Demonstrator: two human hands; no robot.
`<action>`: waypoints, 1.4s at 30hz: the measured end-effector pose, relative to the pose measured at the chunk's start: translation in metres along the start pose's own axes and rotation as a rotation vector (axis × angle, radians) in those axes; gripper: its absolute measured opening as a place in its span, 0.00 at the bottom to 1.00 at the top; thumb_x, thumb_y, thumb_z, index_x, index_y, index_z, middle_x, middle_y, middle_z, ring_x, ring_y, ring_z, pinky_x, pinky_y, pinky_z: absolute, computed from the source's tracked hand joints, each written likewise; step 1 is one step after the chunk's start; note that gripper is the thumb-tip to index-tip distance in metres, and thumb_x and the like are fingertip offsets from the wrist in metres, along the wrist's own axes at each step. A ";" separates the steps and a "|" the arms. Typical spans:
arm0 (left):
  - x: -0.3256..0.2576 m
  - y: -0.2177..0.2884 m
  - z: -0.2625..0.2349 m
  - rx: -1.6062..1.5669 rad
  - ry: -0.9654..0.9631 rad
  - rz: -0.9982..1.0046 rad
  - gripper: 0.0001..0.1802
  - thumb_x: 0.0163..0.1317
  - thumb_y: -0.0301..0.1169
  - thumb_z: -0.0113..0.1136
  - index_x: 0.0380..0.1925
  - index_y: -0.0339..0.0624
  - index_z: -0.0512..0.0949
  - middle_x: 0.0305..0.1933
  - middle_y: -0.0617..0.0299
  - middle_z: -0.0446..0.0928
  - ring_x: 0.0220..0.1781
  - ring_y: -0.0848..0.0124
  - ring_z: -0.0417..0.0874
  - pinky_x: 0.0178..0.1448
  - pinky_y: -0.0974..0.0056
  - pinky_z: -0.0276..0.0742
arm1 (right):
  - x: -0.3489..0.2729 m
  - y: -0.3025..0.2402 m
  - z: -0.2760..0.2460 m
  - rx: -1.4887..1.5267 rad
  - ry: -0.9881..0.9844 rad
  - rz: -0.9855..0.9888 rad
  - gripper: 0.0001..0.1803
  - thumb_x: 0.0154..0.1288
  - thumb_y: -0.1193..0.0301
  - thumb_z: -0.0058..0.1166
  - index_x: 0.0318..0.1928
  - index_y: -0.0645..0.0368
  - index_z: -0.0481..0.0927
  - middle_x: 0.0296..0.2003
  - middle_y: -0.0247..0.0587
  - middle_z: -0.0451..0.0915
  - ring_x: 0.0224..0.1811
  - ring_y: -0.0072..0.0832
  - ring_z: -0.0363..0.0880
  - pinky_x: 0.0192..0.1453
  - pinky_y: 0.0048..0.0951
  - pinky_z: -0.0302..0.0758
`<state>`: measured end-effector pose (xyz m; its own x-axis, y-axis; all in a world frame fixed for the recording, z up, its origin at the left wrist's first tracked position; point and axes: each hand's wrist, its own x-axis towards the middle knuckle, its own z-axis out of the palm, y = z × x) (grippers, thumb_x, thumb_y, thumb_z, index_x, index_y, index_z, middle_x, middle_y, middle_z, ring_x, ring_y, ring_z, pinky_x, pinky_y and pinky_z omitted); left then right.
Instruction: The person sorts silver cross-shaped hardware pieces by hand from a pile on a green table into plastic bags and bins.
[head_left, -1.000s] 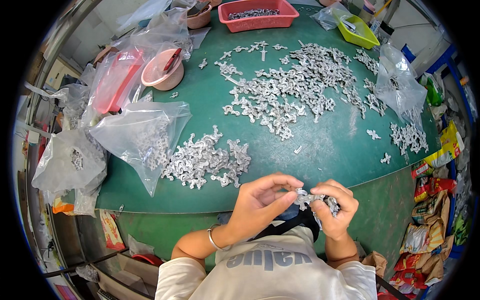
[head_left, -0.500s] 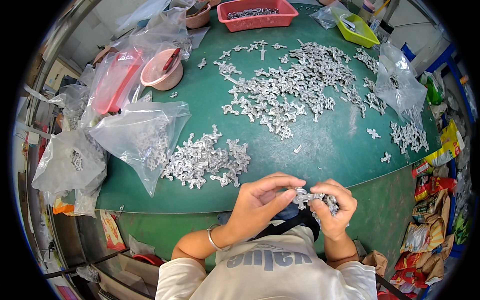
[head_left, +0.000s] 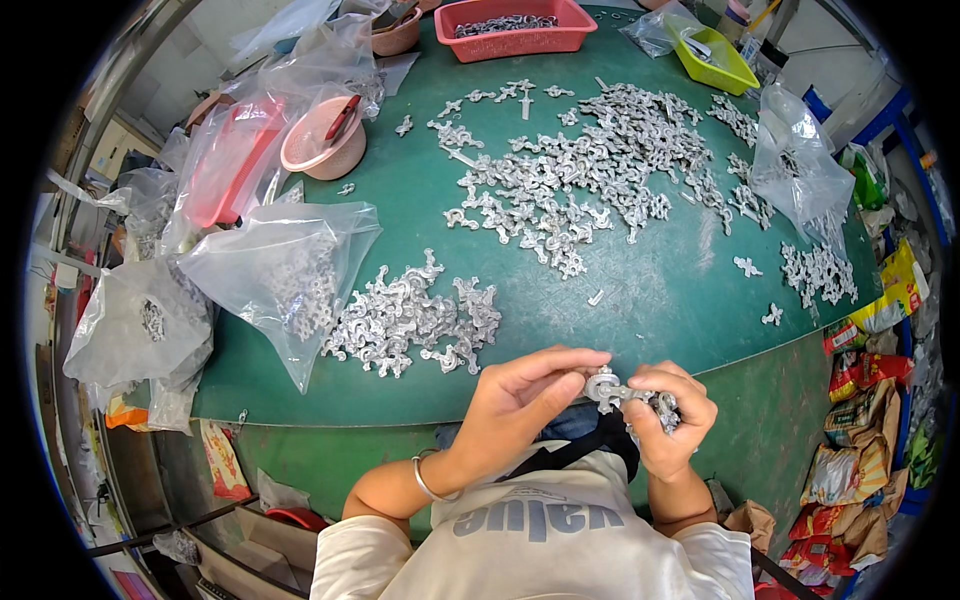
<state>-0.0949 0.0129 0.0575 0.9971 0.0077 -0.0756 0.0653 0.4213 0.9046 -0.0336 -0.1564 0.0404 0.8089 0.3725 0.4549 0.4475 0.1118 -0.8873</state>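
Observation:
Above my lap, just off the table's near edge, my right hand (head_left: 672, 412) is closed around small silvery metal castings. One casting (head_left: 606, 388) sticks out to the left from between its thumb and forefinger; more castings (head_left: 662, 405) show bunched in the palm. My left hand (head_left: 525, 400) meets the protruding casting's rounded left end, with thumb and forefinger on either side of it. How firmly they pinch is hard to see. A pile of like castings (head_left: 410, 315) lies ahead of my left hand, and a wide, larger heap (head_left: 590, 165) spreads farther off.
Left on the green table (head_left: 540, 330) are a clear bag of parts (head_left: 300, 265) and a pink bowl (head_left: 325, 150) holding a red-handled tool. A pink tray (head_left: 515, 42) and a yellow-green basket (head_left: 715, 65) stand at the back. Another clear bag (head_left: 800, 160) lies right.
My left thumb has drawn back slightly to the left, and more of the casting's rounded end shows. The casting has turned a little in my right fingers.

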 end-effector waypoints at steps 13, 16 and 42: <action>0.021 -0.028 -0.001 0.160 0.149 0.174 0.15 0.57 0.18 0.52 0.46 0.30 0.74 0.53 0.53 0.71 0.55 0.67 0.71 0.60 0.62 0.67 | 0.004 0.024 -0.025 0.119 0.167 0.482 0.07 0.57 0.79 0.54 0.38 0.66 0.79 0.26 0.34 0.78 0.22 0.13 0.69 0.25 0.15 0.65; 0.024 -0.029 -0.005 0.215 0.109 0.162 0.15 0.59 0.16 0.51 0.47 0.32 0.74 0.56 0.56 0.67 0.58 0.70 0.69 0.61 0.65 0.67 | 0.021 0.065 -0.078 0.146 0.476 0.473 0.07 0.60 0.75 0.53 0.37 0.65 0.77 0.25 0.32 0.77 0.18 0.13 0.65 0.21 0.15 0.63; 0.043 -0.063 -0.016 0.388 0.140 0.032 0.16 0.59 0.20 0.54 0.49 0.36 0.74 0.54 0.59 0.67 0.54 0.73 0.70 0.53 0.70 0.71 | 0.059 0.086 -0.038 -0.691 -0.405 0.158 0.10 0.50 0.72 0.62 0.35 0.59 0.82 0.31 0.41 0.78 0.30 0.39 0.77 0.34 0.34 0.72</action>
<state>-0.0570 0.0014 -0.0093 0.9857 0.1497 -0.0774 0.0712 0.0460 0.9964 0.0674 -0.1594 -0.0062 0.7410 0.6549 0.1482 0.5807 -0.5142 -0.6311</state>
